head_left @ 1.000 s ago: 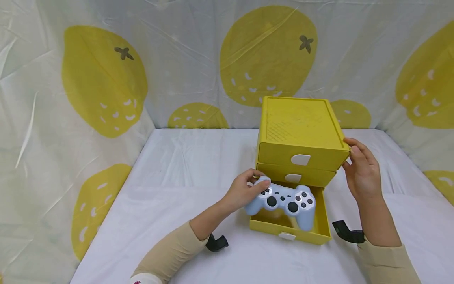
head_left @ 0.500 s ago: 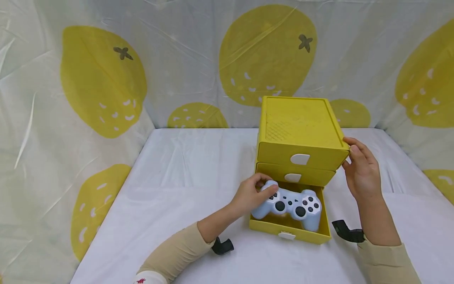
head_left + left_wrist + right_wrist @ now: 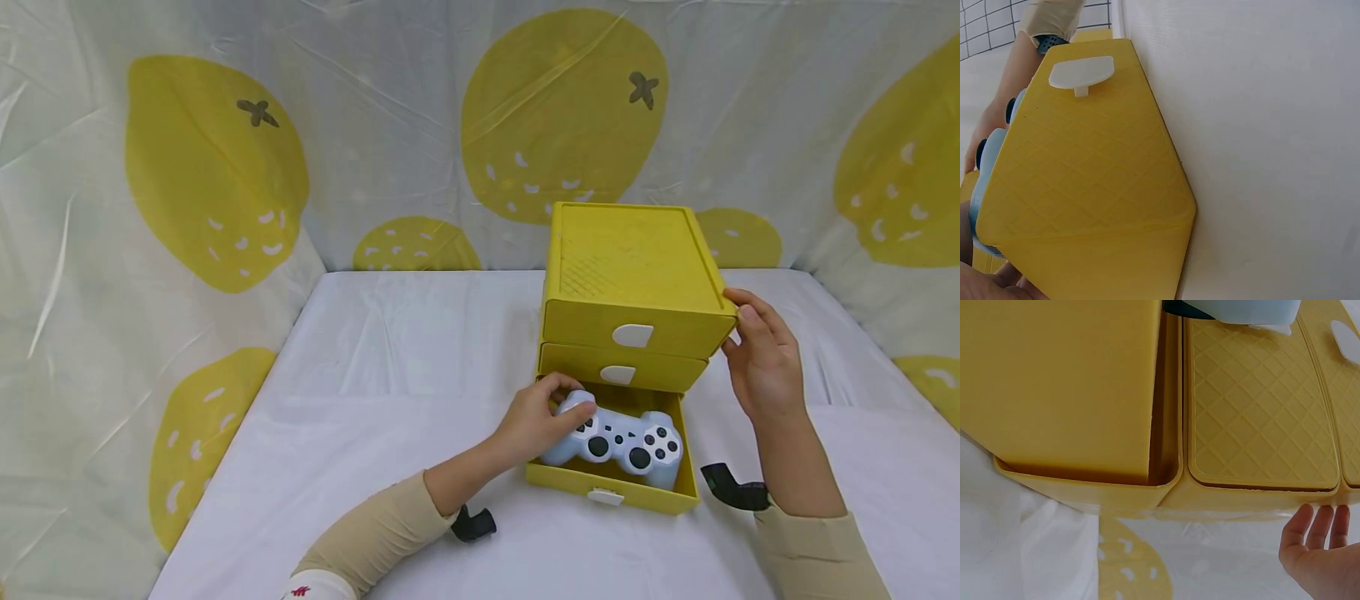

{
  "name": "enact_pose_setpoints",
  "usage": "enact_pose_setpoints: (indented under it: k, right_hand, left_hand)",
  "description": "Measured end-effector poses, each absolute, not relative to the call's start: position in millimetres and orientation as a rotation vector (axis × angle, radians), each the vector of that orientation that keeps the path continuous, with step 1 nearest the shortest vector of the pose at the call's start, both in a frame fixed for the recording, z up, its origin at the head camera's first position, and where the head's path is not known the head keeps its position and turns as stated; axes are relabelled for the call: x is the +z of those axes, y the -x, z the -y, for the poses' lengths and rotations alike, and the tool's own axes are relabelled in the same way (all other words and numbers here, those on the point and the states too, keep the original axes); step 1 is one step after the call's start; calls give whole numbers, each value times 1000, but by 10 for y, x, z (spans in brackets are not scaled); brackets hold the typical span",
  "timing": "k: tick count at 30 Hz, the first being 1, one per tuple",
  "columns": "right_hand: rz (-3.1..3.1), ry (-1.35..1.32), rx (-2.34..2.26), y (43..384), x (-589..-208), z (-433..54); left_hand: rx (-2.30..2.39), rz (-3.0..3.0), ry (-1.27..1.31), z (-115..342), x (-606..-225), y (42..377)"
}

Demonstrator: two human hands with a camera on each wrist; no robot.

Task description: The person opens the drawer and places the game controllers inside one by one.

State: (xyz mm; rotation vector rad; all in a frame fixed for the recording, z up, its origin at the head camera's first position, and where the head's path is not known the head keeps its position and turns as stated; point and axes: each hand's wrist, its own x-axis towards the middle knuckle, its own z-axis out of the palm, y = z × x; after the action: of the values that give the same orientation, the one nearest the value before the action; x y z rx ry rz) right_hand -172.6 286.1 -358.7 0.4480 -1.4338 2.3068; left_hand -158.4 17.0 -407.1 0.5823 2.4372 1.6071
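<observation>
A pale blue game controller (image 3: 618, 435) with black thumbsticks lies low inside the pulled-out bottom drawer (image 3: 645, 500) of a yellow drawer cabinet (image 3: 637, 258). Its left end is gripped by my left hand (image 3: 528, 423), thumb on top near the direction pad. In the left wrist view the drawer front (image 3: 1091, 162) hides most of the controller (image 3: 988, 169). My right hand (image 3: 768, 367) rests its fingertips against the cabinet's upper right side; the right wrist view shows the fingers (image 3: 1319, 528) extended along that wall. The two upper drawers, with white tabs, are pushed in.
White cloth (image 3: 420, 350) covers the table. Behind it hangs a curtain (image 3: 390, 125) printed with large yellow lemons. Black curved pieces, one (image 3: 474, 523) by the left wrist and another (image 3: 735, 489) by the right, stick out from the sleeves.
My left hand has moved right and slightly down with the controller, which now sits lower in the bottom drawer. The right hand stays at the cabinet's side.
</observation>
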Motion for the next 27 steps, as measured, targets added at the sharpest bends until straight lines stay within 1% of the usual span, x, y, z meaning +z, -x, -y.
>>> enact_pose_setpoints:
  k: [7, 12, 19, 27]
  right_hand:
    - [1413, -470, 2320, 1730, -3584, -2862]
    - [1390, -487, 2338, 1731, -3583, -2861]
    - [1418, -471, 2322, 1724, -3576, -2856]
    - [1440, -418, 2308, 1719, -3577, -2861]
  left_hand:
    - [1577, -2429, -585, -168, -4113, 1593]
    - [1553, -2440, -632, -169, -4118, 1595]
    - [1475, -2487, -708, -177, -4131, 1582]
    - [1347, -2527, -713, -186, -4077, 1580]
